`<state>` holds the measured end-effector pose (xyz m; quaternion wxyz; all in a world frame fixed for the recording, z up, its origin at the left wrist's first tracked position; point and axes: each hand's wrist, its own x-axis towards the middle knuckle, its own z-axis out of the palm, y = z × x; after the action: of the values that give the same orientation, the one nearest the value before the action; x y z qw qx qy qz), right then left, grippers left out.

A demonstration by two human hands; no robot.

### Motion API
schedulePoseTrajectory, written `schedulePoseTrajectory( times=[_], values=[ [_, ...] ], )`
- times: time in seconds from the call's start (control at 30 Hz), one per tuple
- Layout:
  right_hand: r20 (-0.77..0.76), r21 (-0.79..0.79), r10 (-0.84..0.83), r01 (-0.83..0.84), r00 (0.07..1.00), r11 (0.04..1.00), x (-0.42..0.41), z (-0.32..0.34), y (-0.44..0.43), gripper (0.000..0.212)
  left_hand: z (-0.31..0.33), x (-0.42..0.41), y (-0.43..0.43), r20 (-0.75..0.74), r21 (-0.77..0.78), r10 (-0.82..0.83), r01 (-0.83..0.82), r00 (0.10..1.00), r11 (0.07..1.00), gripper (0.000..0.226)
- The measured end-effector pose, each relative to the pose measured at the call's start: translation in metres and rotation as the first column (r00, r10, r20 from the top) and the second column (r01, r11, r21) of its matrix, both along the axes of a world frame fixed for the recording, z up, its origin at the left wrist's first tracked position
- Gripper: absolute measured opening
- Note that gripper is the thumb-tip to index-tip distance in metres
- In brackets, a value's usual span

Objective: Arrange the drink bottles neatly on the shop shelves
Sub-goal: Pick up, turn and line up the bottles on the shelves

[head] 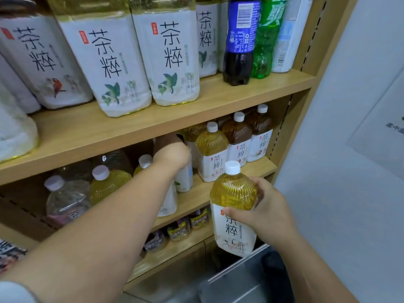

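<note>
Shelving (306,51) of pale wood is seen from the head camera, stocked on three levels. On the top board (240,92) large white-labelled tea bottles (172,57) are lined up, with a dark cola bottle (239,40) and a green bottle (266,40) at the right end.

The left hand (172,153) is reached under that board into the middle shelf (258,169). It is laid over the top of a white-labelled bottle (184,178), and the fingers appear to be bent down round it in a grip, though the fingertips are lost in shadow. Just right of that bottle a yellow tea bottle (211,149) is stood at the shelf's front edge, and two brown tea bottles (238,136) are ranged beyond it towards the right. Left of the forearm, a second yellow bottle (107,184) and a clear bottle (63,197) are stood side by side.

A white-capped tea bottle (234,193) is held off the shelf, near the camera and in front of the middle shelf's right end. It is clasped nearly upright by the right hand (262,208), with the thumb across the label and the fingers wrapped behind. Small snack packs (179,228) are laid on the bottom shelf.
</note>
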<state>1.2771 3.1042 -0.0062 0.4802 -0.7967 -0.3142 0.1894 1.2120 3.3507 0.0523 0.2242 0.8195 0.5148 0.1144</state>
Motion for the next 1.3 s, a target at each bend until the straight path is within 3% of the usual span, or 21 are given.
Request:
schedulePoseTrajectory(
  times=[0.07, 0.23, 0.33, 0.43, 0.57, 0.7, 0.9, 1.17, 1.3],
  values=[
    [0.003, -0.004, -0.015, 0.015, 1.0, 1.0, 0.001, -0.002, 0.0, 0.078, 0.004, 0.002, -0.003, 0.036, -0.014, 0.019, -0.019, 0.999, 1.0, 0.027],
    [0.023, -0.023, -0.064, 0.065, 0.998, 0.998, 0.005, -0.003, -0.003, 0.081, -0.002, -0.017, -0.031, 0.149, 0.122, -0.084, 0.066, 0.985, 0.99, 0.021],
    [0.037, -0.029, -0.108, 0.109, 0.993, 0.994, 0.014, 0.001, -0.007, 0.076, -0.002, -0.034, -0.059, 0.307, 0.203, -0.164, 0.104, 0.938, 0.974, 0.012],
    [0.061, -0.021, -0.139, 0.14, 0.988, 0.99, 0.023, 0.007, -0.008, 0.075, -0.002, -0.053, -0.083, 0.372, 0.256, -0.218, 0.126, 0.902, 0.959, 0.013],
    [0.045, 0.025, -0.098, 0.097, 0.994, 0.995, 0.028, 0.016, 0.002, 0.068, -0.008, -0.085, -0.098, 0.407, 0.198, -0.165, 0.09, 0.898, 0.976, 0.013],
    [0.048, 0.017, -0.006, 0.005, 0.999, 1.0, 0.026, 0.015, 0.032, 0.071, -0.02, -0.113, -0.103, 0.379, 0.1, -0.065, 0.029, 0.923, 0.995, 0.012],
    [0.122, -0.028, 0.171, -0.168, 0.978, 0.985, 0.009, 0.0, 0.095, 0.086, -0.035, -0.155, -0.103, 0.284, 0.1, -0.017, -0.012, 0.959, 0.995, 0.015],
    [0.032, -0.024, 0.176, -0.175, 0.984, 0.984, 0.004, -0.016, 0.133, 0.108, -0.038, -0.173, -0.098, 0.25, 0.079, -0.024, 0.004, 0.968, 0.997, 0.015],
    [0.115, -0.07, 0.132, -0.124, 0.985, 0.99, 0.011, -0.013, 0.135, 0.11, -0.046, -0.175, -0.094, 0.305, 0.001, -0.002, 0.001, 0.952, 1.0, 0.014]
  ],
)
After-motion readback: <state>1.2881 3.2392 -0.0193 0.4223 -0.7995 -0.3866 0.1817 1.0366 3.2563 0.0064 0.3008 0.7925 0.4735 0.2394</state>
